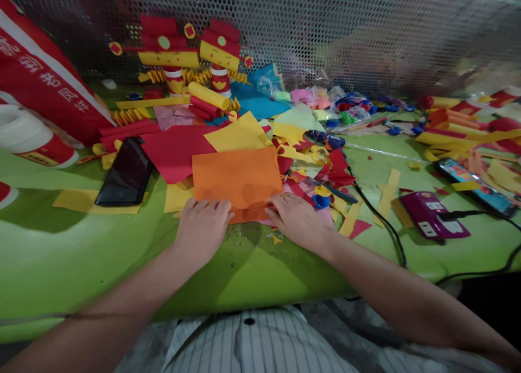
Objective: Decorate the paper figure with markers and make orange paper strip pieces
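Note:
An orange sheet of paper [238, 177] lies on top of other coloured sheets near the front edge of the green table. Its lower edge shows a narrow crease or folded strip. My left hand [204, 226] grips that edge at its left corner, with fingers curled and pressed together. At the right corner my right hand [296, 218] pinches the same edge, a ring on one finger. Beneath and behind the orange sheet are a red sheet [179, 147] and a yellow sheet [240, 134].
A black phone [125, 172] and paper cups [40, 137] stand left. Two red-and-yellow paper figures [169, 55] are at the back. Paper scraps [305, 156], a black cable [380, 218], a purple power adapter [433, 215] and another phone [474, 185] lie right.

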Motion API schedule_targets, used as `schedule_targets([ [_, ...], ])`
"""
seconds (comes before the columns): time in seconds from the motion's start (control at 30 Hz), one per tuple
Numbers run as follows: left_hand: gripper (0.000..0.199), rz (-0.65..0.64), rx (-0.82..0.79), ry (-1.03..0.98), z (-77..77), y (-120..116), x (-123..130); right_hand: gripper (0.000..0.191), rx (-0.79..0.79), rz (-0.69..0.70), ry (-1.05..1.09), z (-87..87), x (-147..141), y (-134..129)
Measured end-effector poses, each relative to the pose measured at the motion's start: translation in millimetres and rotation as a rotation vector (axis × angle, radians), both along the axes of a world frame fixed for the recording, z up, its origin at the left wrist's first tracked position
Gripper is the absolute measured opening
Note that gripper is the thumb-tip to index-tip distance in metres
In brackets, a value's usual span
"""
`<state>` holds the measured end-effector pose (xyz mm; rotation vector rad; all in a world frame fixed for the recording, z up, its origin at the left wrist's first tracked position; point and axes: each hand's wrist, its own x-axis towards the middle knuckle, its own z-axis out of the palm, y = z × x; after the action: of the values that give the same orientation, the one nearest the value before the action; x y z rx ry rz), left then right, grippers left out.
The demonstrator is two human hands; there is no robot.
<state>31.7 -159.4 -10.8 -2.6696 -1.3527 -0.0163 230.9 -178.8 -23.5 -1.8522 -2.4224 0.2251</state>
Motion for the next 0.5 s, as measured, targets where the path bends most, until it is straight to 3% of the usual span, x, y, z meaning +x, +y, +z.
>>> schedule_targets([
  [0.33,0.021,0.008,0.017,-0.063,-1.6,-1,-4,0.016,0.014,-0.018,0.036,-2.5,3,0],
  [0.5,0.019,-0.088,0.015,-0.173,0.6,-1,-10,0.011,0.137,0.165,0.161,-7.1,20,-2],
])
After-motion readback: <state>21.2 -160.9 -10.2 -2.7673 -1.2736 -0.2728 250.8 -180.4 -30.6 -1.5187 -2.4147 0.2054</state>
